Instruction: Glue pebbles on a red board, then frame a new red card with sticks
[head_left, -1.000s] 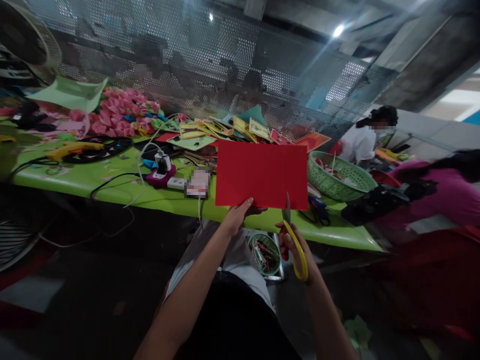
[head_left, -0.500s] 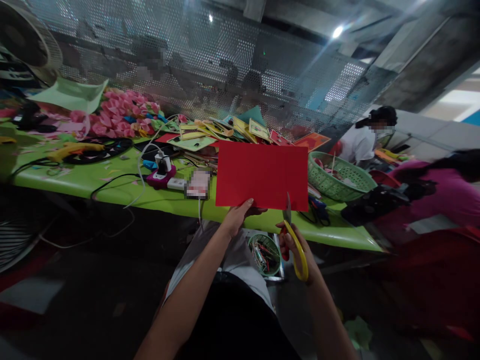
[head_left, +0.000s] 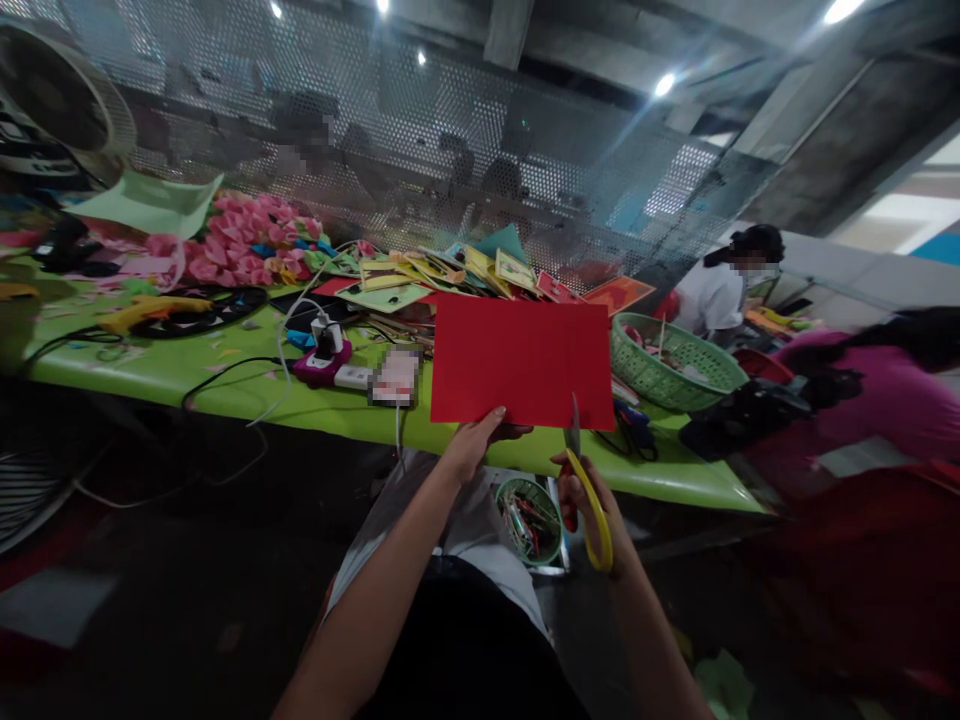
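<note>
A flat red sheet of paper [head_left: 517, 360] is held up in front of the table's near edge. My left hand [head_left: 476, 440] grips its lower edge, the thumb on the near face and the fingers behind. My right hand [head_left: 589, 500] is closed round the scissors [head_left: 592, 510], which have yellow and red handles. One blade lies across the near face at the sheet's lower right edge, pointing up. The other blade is hidden behind the sheet.
On the green table [head_left: 225, 385] lie a power strip [head_left: 326, 365], pink paper flowers [head_left: 255, 235], a pile of cards [head_left: 450, 270] and a green basket [head_left: 671, 360]. A lower basket [head_left: 529, 520] stands below. Two people sit at the right; a fan [head_left: 60, 90] is at left.
The view has tilted up slightly, so most things sit a little lower in the picture. The sheet, both hands and the scissors keep nearly the same arrangement.
</note>
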